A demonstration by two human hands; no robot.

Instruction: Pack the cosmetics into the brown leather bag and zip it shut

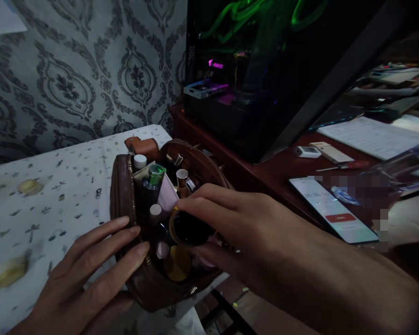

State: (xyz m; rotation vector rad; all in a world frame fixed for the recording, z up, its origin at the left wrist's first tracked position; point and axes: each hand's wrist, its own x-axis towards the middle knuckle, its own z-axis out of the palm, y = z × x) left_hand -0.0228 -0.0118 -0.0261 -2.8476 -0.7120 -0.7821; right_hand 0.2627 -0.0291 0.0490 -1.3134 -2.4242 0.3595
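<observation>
A brown zip-up cosmetics bag [124,186] stands unzipped, packed with small bottles, tubes and jars. My left hand [94,274] steadies its near left side, with nearly straight fingers over the zipped rim and the thumb lower down. Inside the bag, my right hand [244,228] has its thumb and fingers around a round black item with a gold-brown rim [190,230], perhaps a jar or compact. Around that item are a green-capped bottle [156,174], a pale pink tube [168,195], a gold-coloured round lid [177,264] and a silver-capped bottle [182,176]. My right palm hides part of the contents.
A patterned white cloth [73,186] covers the table under the bag. Beside the bag lies a brown leather item [143,146]. On the reddish desk to the right are a lit phone [331,209], papers [373,135] and a screwdriver [352,164]. A computer case [230,111] stands behind.
</observation>
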